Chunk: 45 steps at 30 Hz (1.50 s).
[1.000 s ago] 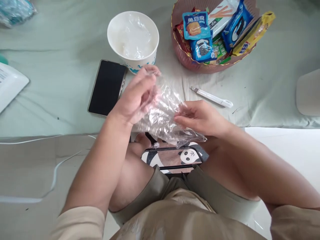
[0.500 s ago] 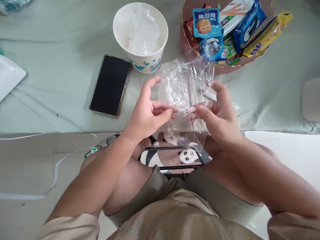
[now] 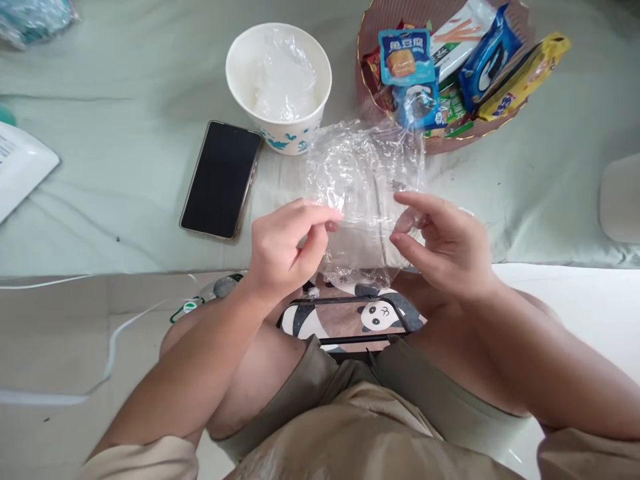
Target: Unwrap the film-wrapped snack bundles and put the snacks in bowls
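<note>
A crinkled clear plastic bag (image 3: 350, 173) is spread over the table's front edge, its lower end hanging above my lap. At its left side, my left hand (image 3: 290, 247) is closed, thumb and forefinger pinching the film. My right hand (image 3: 447, 243) is at the bag's right side, thumb and forefinger apart in a curve. Some film shows behind that gap, against the other fingers. Beneath the bag lies something pale and flat with a dark line, blurred by the plastic.
Behind the bag stands a paper tub (image 3: 277, 133) lined with clear plastic. A phone (image 3: 220, 180) lies to its left. At the back right is a pink bowl (image 3: 367, 73) of packaged snacks. A panda-print surface (image 3: 345, 317) shows between my knees.
My hands have moved apart, and the right thumb and forefinger have spread. My left fingers have curled in. The bag has flattened lower onto the table.
</note>
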Each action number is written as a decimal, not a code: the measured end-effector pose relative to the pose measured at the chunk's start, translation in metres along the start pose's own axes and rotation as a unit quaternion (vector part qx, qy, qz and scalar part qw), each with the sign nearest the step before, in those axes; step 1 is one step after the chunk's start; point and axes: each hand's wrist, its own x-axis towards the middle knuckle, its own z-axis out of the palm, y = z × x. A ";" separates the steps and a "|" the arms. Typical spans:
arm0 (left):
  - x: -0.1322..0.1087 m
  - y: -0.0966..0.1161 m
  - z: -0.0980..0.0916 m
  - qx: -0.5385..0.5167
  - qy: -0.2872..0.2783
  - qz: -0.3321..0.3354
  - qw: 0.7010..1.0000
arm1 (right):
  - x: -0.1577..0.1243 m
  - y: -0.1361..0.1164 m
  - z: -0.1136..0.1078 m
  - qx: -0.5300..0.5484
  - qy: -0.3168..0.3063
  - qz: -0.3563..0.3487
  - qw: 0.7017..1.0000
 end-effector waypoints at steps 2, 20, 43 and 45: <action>0.002 0.000 0.000 -0.009 -0.015 -0.014 1.000 | 0.001 -0.003 -0.002 -0.020 -0.005 0.006 1.000; 0.011 0.006 0.005 -0.268 -0.136 -0.318 0.899 | 0.005 -0.017 0.009 0.142 0.045 0.156 0.976; 0.031 -0.002 -0.011 -0.368 -0.143 -0.467 0.791 | 0.016 -0.023 0.006 0.355 -0.068 0.238 0.902; 0.032 -0.005 -0.012 -0.386 -0.151 -0.459 0.786 | 0.016 -0.021 0.004 0.363 -0.074 0.224 0.902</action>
